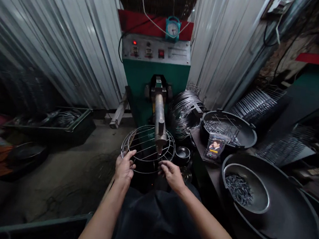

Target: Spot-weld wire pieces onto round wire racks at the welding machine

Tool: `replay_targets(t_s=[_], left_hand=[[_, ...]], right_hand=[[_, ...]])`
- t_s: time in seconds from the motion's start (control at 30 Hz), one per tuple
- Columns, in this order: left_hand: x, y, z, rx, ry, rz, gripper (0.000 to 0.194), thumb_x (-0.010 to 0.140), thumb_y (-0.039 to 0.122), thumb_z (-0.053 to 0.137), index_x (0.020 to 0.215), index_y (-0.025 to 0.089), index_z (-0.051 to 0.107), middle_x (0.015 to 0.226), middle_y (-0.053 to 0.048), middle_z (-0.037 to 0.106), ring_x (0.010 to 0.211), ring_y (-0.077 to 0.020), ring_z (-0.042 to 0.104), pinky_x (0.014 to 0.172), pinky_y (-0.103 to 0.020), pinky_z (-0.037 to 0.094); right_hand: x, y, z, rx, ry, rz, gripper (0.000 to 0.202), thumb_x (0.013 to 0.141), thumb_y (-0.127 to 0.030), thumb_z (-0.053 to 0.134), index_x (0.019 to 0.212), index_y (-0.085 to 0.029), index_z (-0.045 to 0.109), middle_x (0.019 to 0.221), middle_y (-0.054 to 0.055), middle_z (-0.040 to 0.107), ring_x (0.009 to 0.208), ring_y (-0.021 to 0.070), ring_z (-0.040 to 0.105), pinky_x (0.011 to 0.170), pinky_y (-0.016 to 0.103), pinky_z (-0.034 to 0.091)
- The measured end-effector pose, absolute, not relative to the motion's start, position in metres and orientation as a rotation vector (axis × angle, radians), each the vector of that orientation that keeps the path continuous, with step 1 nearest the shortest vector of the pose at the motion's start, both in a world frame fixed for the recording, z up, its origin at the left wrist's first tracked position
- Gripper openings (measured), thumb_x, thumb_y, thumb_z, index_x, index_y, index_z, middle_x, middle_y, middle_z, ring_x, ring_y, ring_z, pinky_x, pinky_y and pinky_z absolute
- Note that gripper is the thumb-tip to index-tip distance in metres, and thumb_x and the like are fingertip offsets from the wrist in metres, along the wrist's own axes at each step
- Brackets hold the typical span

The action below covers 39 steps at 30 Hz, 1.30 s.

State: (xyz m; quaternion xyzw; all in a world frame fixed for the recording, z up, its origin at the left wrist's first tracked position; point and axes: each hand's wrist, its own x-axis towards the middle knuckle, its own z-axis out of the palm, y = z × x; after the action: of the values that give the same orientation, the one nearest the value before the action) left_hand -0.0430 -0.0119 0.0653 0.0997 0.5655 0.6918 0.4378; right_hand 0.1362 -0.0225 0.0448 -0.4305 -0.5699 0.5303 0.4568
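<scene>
A round wire rack with parallel bars sits under the metal arm of a green machine. My left hand grips the rack's left front edge, thumb and fingers closed on the wire. At the front right of the rack, just below the pointed electrode tip, my right hand is pinched closed. Whatever small piece it may hold there is too dark to make out.
Right of the machine are coiled wire rings, a pan of wire parts and a bowl of short metal pieces in a large pan. A green bin stands left. A clock hangs above.
</scene>
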Motion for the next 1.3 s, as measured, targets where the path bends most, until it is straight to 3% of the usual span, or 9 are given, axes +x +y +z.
replay_targets(t_s=[0.27,0.77,0.9,1.0,1.1,1.17,1.3], left_hand=[[-0.038,-0.014,0.063,0.233,1.444,1.745,0.054,0.042,0.028,0.076,0.085,0.02,0.044,0.057,0.009,0.036,0.041,-0.0045,0.026,0.035,-0.017,0.023],[-0.042,0.0,0.062,0.183,1.413,1.707,0.045,0.039,0.029,0.076,0.071,0.017,0.046,0.056,0.01,0.035,0.038,-0.0019,0.023,0.033,-0.018,0.02],[-0.04,0.002,0.06,0.134,1.438,1.665,0.04,0.039,0.026,0.076,0.068,0.016,0.049,0.057,0.007,0.039,0.04,-0.0045,0.033,0.033,-0.017,0.02],[-0.043,-0.002,0.058,0.108,1.464,1.653,0.039,0.042,0.027,0.077,0.067,0.016,0.05,0.057,0.006,0.04,0.04,-0.0041,0.032,0.033,-0.017,0.022],[-0.057,-0.002,0.062,0.072,1.481,1.519,0.038,0.05,0.036,0.076,0.069,0.016,0.05,0.058,0.005,0.042,0.041,-0.0067,0.038,0.037,-0.02,0.034],[-0.07,0.004,0.068,0.069,1.498,1.367,0.035,0.057,0.041,0.072,0.07,0.016,0.051,0.059,0.002,0.046,0.045,-0.0109,0.046,0.041,-0.026,0.043],[-0.092,0.023,0.08,0.198,1.506,1.154,0.028,0.056,0.03,0.072,0.066,0.015,0.05,0.054,0.0,0.047,0.041,-0.0119,0.044,0.037,-0.024,0.04]], right_hand=[[0.132,-0.015,0.035,-1.124,-1.541,1.277,0.021,0.081,-0.034,0.048,0.085,-0.018,0.061,0.067,0.0,0.061,0.047,0.0093,0.053,0.051,0.023,0.044],[0.133,0.006,0.048,-1.101,-1.595,1.308,0.013,0.081,-0.026,0.048,0.081,-0.018,0.058,0.061,-0.004,0.056,0.043,0.0066,0.05,0.048,0.02,0.041],[0.128,0.009,0.054,-1.153,-1.58,1.356,0.014,0.081,-0.025,0.047,0.077,-0.017,0.058,0.059,-0.004,0.056,0.041,0.0063,0.048,0.045,0.019,0.038],[0.135,0.003,0.055,-1.174,-1.586,1.29,0.016,0.082,-0.026,0.046,0.082,-0.018,0.06,0.066,-0.002,0.06,0.045,0.0073,0.052,0.046,0.02,0.04],[0.163,-0.016,0.039,-1.208,-1.546,1.182,0.02,0.083,-0.028,0.045,0.095,-0.019,0.058,0.074,0.0,0.062,0.051,0.0081,0.055,0.048,0.02,0.042],[0.189,-0.034,0.018,-1.306,-1.471,1.225,0.019,0.082,-0.027,0.044,0.093,-0.018,0.056,0.068,-0.002,0.059,0.046,0.0073,0.051,0.044,0.019,0.039],[0.237,-0.066,-0.025,-1.605,-1.435,1.454,0.008,0.076,-0.019,0.047,0.078,-0.016,0.054,0.053,-0.007,0.049,0.035,0.0053,0.042,0.037,0.017,0.032]])
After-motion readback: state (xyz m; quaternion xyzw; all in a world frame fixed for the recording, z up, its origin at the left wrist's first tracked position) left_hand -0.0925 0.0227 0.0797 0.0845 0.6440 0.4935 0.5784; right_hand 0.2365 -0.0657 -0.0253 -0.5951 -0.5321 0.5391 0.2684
